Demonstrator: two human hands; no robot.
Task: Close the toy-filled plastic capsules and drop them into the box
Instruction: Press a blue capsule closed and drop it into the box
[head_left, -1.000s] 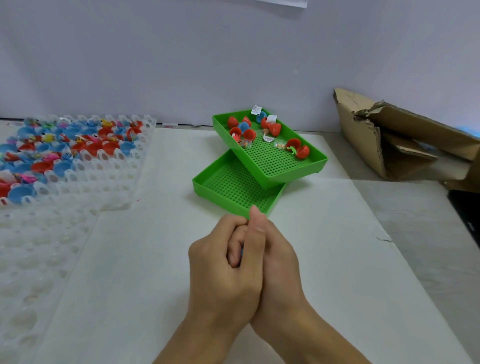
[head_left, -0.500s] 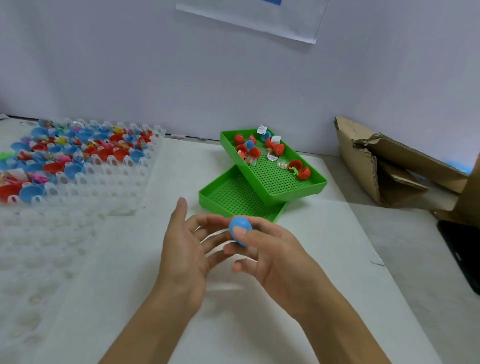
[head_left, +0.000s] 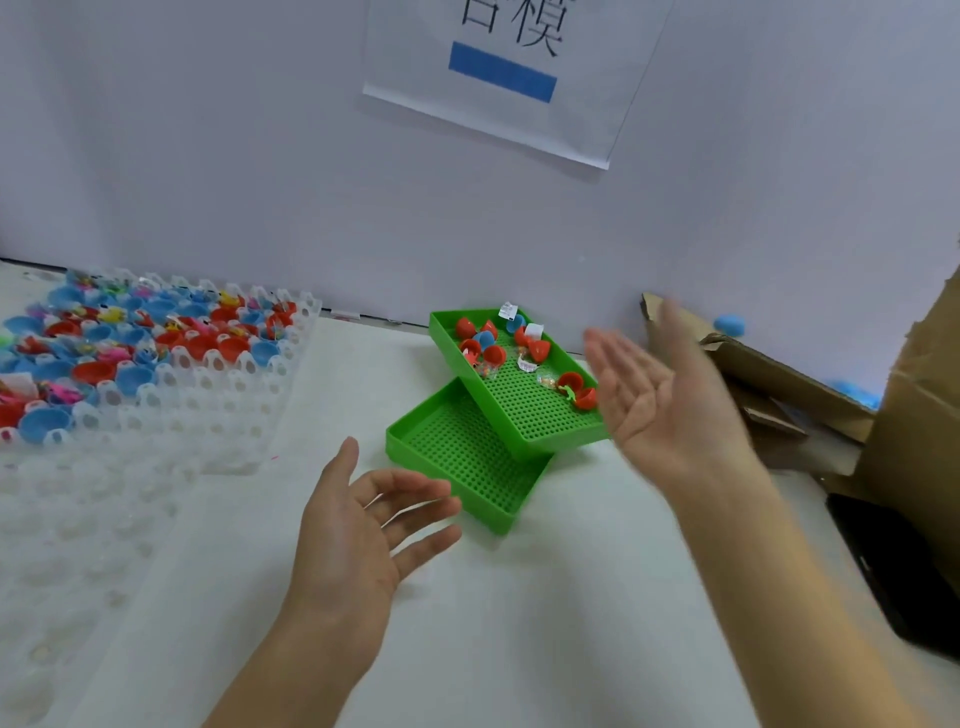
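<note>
A closed blue capsule (head_left: 729, 324) is in the air above the cardboard box (head_left: 789, 384) at the right, free of both hands. My right hand (head_left: 660, 400) is raised with its palm up and fingers spread, empty, just left of the box. Lower down, over the white table, my left hand (head_left: 363, 525) is open and empty too. Open red and blue capsule halves with small toys (head_left: 498, 353) lie in the upper green tray (head_left: 524, 415). Another blue capsule (head_left: 854, 392) shows inside the box.
A second green tray (head_left: 457, 467) lies under the upper one. At the left, a clear plastic cell tray (head_left: 156, 395) holds several red and blue capsule halves with toys. A paper sign (head_left: 509, 73) hangs on the wall. A dark object (head_left: 893, 566) sits at the right edge.
My hands came apart. The right hand swung toward the box and let go of the blue capsule, which now flies over the box. The camera tilted upward.
</note>
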